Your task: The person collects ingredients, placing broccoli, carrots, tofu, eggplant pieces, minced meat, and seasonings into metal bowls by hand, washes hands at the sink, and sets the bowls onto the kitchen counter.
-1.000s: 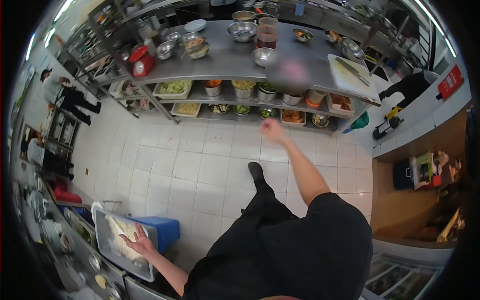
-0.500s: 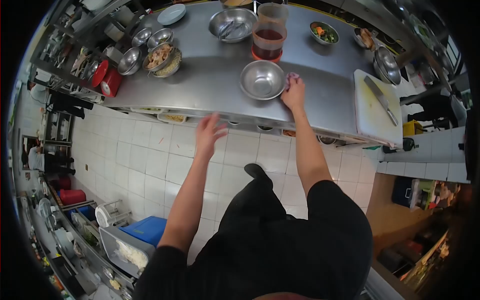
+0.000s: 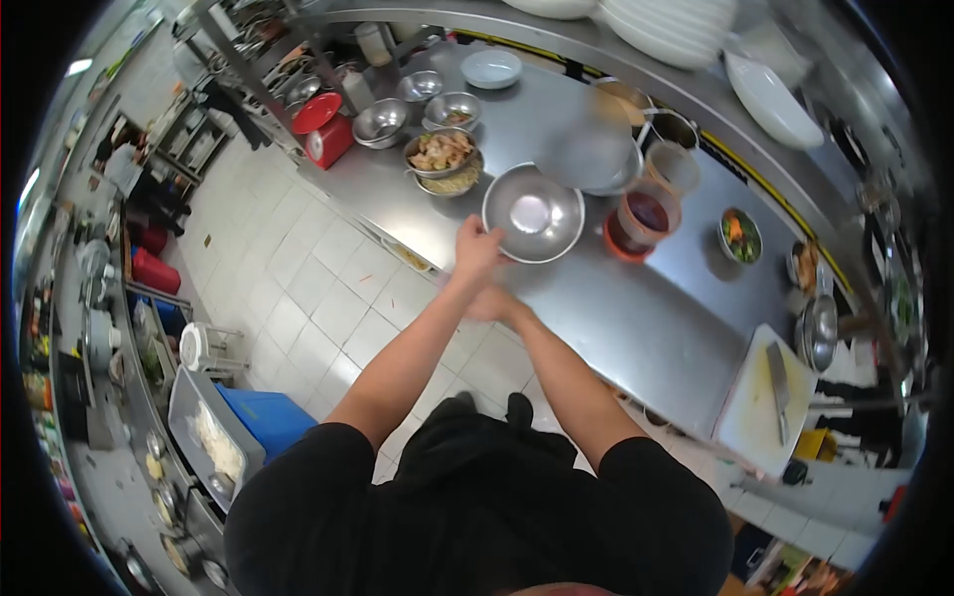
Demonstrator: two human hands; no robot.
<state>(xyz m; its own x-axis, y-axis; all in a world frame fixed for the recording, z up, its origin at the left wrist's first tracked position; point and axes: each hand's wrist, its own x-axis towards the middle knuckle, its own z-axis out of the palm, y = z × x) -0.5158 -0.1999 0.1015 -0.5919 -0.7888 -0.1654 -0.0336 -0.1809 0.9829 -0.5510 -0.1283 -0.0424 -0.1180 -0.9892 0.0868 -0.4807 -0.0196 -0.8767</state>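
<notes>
My left hand (image 3: 479, 250) grips the near-left rim of a steel mixing bowl (image 3: 517, 238), thumb on the edge. The bowl looks bare inside and is at the counter's front edge; whether it rests on the top or is lifted I cannot tell. My right hand (image 3: 489, 303) is just below, crossing behind my left wrist; its fingers are hidden and blurred. Right of the bowl is a clear container of dark red liquid (image 3: 646, 214). To the left, a bowl of cut, pale-orange pieces (image 3: 440, 151) sits over a bowl of shredded food (image 3: 452, 183).
A white cutting board (image 3: 750, 417) with a knife (image 3: 778, 387) lies at the right end. A vegetable bowl (image 3: 740, 236) stands farther back. At the left are a red scale (image 3: 323, 134) and steel bowls. A blurred grey round shape covers part of the rear. White dishes fill the shelf (image 3: 666, 30).
My left hand has come up from over the floor to the bowl's rim. My right hand has left the bowl's right side, where it held something purplish, and moved left. The view has turned.
</notes>
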